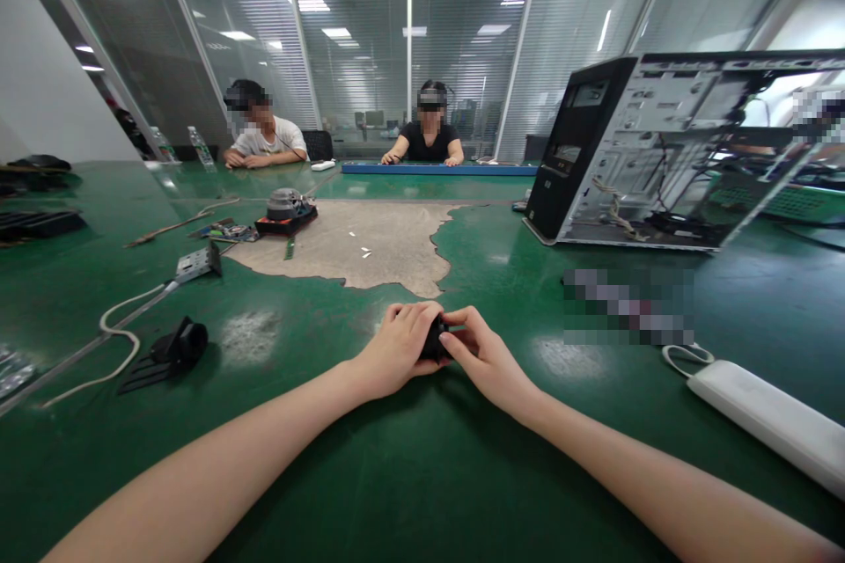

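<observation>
Both my hands meet at the middle of the green table. My left hand is wrapped over a small black object from the left and top. From the right, my right hand grips the same object between thumb and fingers. Most of the object is hidden by my fingers, so its exact kind cannot be made out. Just beyond my hands lies the ragged edge of a worn tan patch on the green tabletop.
An open computer case stands at the right, with a white power strip nearer. At the left are a black plastic part, a metal box with cable, and a fan cooler. Two people sit across the table.
</observation>
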The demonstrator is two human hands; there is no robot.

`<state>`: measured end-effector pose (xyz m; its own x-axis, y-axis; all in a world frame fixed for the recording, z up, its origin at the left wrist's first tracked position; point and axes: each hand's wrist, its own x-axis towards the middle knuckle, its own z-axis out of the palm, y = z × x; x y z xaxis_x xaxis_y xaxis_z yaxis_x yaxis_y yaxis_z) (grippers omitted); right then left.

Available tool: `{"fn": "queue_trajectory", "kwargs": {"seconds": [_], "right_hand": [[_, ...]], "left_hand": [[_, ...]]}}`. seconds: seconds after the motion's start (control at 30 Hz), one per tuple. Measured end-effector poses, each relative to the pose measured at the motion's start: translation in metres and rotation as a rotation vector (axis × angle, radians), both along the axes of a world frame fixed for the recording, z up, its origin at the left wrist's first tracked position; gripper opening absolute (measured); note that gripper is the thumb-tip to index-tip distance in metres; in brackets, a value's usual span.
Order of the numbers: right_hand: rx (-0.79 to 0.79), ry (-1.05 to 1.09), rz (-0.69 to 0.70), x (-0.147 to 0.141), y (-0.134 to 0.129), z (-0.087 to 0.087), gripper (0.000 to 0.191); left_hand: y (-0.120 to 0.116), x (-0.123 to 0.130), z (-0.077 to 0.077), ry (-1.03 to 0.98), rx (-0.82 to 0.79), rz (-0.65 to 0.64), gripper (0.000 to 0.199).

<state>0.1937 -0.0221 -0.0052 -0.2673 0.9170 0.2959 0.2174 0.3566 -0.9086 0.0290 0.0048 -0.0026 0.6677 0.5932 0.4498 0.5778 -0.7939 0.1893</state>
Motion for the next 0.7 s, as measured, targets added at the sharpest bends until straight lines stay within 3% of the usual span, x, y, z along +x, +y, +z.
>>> {"fn": "queue_trajectory", "kwargs": {"seconds": [0.2,0.4,0.57,0.7], "right_hand": [[-0.021,-0.070,0.028,0.0026,0.0008,0.0000,0.019],[0.105,-0.070,0.040,0.0022,-0.0044,0.0023,0.019],[0.010,-0.005,0.067,0.0017,-0.0008,-0.0002,0.014],[0.002,-0.021,0.026,0.0020,0.0012,-0.0026,0.023]], "left_hand": [[0.0005,0.0000,-0.0008,0.001,0.000,0.006,0.062],[0.0002,0.0000,-0.0009,0.011,-0.006,0.006,0.062],[0.0010,0.0002,-0.0005,0.011,-0.002,0.001,0.063],[0.0014,0.0002,-0.0004,0.012,-0.010,-0.001,0.061]]}}
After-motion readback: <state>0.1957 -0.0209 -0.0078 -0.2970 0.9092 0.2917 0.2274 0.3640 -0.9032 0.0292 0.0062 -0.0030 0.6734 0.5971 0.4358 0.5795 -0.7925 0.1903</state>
